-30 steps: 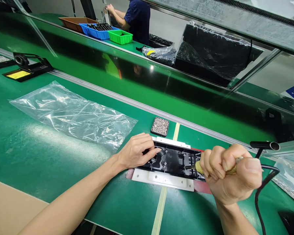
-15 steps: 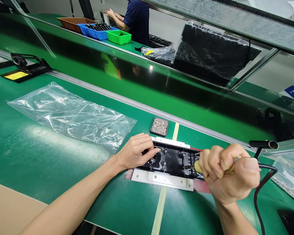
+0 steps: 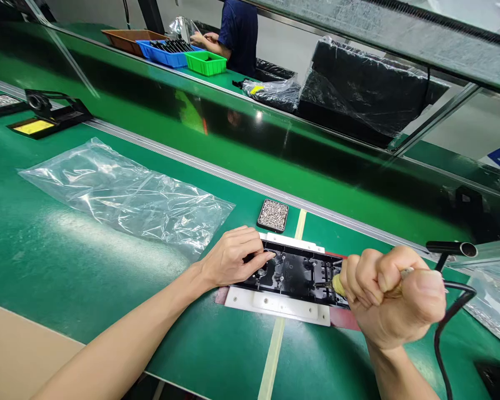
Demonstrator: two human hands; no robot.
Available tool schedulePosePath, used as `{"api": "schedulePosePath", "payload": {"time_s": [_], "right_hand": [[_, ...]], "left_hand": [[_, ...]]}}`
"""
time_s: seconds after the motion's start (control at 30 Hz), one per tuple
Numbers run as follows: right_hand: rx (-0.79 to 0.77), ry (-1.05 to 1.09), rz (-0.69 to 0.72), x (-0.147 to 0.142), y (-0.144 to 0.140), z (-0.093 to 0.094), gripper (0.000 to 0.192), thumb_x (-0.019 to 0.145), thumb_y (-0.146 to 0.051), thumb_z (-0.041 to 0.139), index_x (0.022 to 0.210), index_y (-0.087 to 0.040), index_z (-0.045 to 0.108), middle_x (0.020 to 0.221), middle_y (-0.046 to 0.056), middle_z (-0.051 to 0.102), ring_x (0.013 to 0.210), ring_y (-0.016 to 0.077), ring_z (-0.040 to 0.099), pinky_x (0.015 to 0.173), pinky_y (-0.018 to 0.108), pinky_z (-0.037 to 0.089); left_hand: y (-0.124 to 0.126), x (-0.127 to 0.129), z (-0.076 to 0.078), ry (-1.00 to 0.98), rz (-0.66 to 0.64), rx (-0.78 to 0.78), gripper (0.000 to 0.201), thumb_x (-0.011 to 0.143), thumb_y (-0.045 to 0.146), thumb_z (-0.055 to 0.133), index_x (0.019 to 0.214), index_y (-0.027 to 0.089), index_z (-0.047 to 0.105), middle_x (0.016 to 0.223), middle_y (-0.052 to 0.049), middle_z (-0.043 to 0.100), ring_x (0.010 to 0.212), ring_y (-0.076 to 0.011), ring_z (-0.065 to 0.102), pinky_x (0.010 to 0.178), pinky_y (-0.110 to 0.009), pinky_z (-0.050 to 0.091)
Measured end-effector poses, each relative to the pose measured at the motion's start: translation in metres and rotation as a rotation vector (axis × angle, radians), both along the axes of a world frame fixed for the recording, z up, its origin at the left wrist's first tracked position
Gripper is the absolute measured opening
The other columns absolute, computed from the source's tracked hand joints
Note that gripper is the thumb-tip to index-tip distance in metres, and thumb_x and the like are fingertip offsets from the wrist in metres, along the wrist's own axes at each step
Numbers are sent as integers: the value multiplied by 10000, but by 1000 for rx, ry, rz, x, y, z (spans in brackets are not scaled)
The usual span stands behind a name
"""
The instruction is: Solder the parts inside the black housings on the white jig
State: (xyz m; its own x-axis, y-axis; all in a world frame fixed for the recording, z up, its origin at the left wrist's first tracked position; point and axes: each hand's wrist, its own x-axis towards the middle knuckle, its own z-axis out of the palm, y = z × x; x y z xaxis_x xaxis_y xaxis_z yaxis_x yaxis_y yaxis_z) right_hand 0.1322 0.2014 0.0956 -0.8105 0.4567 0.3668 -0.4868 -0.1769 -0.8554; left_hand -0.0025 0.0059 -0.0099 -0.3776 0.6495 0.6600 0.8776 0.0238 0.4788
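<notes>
A long black plastic housing [image 3: 294,275] with ribs and small posts inside lies open side up in a white fixture [image 3: 277,305]. My left hand [image 3: 237,258] rests over its left end, fingers curled and thumb stretched along the inside; what is under the fingers is hidden. In my right fist [image 3: 394,294] is a tool with a yellow handle [image 3: 338,285] and a thin metal shaft. Its shaft points left and down into the right part of the housing. The fist hides most of the handle. Just behind the fixture sits a small black tray [image 3: 273,215] of tiny metal parts.
A clear plastic bag [image 3: 129,194] lies at the left. Behind it stands a black holder with a yellow sponge [image 3: 35,128]. A metal tube [image 3: 452,248] and a black cable [image 3: 438,333] are at the right. Beyond the divider, a person [image 3: 239,39] works near bins [image 3: 206,64].
The view has shifted slightly. My two hands and the tool keep their places on the housing. Across the divider, the person's hands have moved and a clear bag now shows there.
</notes>
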Motion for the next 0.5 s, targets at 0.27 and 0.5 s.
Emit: {"api": "schedulePosePath", "payload": {"time_s": [0.27, 0.5], "right_hand": [[9, 24, 23, 0, 1, 0, 440, 981, -408, 590, 630, -197, 428, 468, -72, 266, 378, 66, 200, 325, 161, 267], [4, 26, 19, -1, 0, 0, 442, 980, -416, 587, 629, -199, 431, 464, -71, 268, 376, 68, 199, 326, 166, 264]], "left_hand": [[0, 1, 3, 6, 1, 5, 350, 1069, 213, 618, 753, 178, 471, 678, 28, 496, 650, -136, 421, 646, -335, 331], [0, 1, 3, 6, 10, 1, 353, 1074, 229, 612, 749, 179, 482, 673, 27, 504, 641, -137, 432, 642, -335, 344]]}}
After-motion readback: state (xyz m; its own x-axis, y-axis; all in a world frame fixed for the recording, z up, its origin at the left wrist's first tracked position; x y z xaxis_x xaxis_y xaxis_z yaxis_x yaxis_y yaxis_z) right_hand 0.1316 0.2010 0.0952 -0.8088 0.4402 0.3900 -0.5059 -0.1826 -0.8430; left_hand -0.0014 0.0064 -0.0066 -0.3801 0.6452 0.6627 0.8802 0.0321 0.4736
